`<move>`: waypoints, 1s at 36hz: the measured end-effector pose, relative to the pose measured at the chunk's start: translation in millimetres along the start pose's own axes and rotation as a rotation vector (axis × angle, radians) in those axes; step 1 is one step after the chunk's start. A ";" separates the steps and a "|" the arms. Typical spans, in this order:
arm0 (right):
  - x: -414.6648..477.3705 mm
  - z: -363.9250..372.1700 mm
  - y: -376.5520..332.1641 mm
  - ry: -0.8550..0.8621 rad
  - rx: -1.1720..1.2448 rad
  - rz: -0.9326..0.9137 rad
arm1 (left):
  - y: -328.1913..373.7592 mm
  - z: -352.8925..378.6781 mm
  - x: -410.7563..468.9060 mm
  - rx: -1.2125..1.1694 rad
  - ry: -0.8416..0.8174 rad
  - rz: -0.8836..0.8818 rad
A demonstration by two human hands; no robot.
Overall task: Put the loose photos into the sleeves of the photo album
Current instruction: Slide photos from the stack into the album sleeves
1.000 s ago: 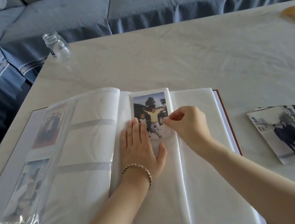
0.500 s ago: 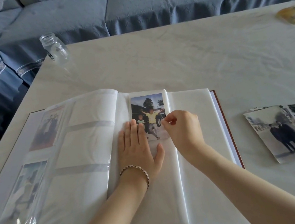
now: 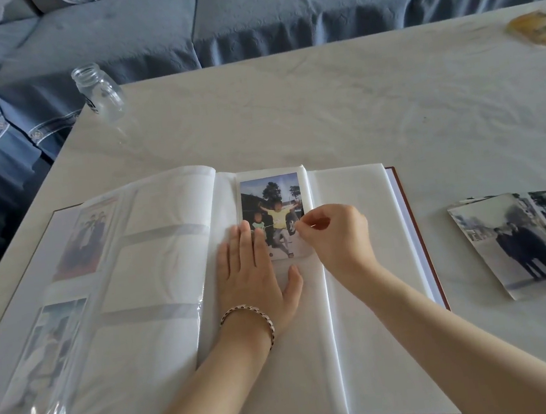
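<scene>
Pale table (image 3: 322, 114): open album (image 3: 348, 190), photo stack (image 3: 524, 244), jar (image 3: 99, 90)

Her left hand (image 3: 256, 277) lies flat on the open album (image 3: 358, 265) (fingers straight), while her right hand (image 3: 337, 236) pinches the photo (image 3: 272, 200); more photos (image 3: 520, 242) lie nearby.

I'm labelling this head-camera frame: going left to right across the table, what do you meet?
From the left: glass jar → left hand, flat on the album → right hand, pinching the colour photo → stack of loose photos. The album and colour photo overlap the hands, so unranked.
</scene>
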State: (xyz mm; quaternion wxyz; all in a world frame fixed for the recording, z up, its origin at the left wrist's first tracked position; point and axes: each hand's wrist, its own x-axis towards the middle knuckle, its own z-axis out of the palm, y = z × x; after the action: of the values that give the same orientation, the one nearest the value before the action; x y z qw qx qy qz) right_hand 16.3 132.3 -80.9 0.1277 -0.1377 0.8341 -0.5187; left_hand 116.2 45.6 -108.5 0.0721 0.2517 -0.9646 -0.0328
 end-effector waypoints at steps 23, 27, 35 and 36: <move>2.9 -7.9 12.2 -0.018 0.051 -0.029 | -4.3 0.9 0.4 0.033 -0.023 0.058; -1.2 -29.2 20.3 -0.027 0.014 -0.037 | -4.7 1.5 -0.8 0.082 -0.018 0.120; -16.0 -127.6 50.1 0.080 -0.616 -0.120 | -4.2 0.6 -1.2 0.109 -0.012 0.155; -16.1 -137.6 55.1 0.054 -0.698 -0.068 | -4.0 0.9 -1.3 0.120 -0.007 0.159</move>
State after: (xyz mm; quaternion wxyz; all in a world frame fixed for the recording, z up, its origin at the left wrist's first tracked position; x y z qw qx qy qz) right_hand -23.1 275.6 -70.3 0.0335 -0.1873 0.9591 -0.2097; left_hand 119.1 42.8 -109.9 0.0559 0.1782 -0.9820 0.0299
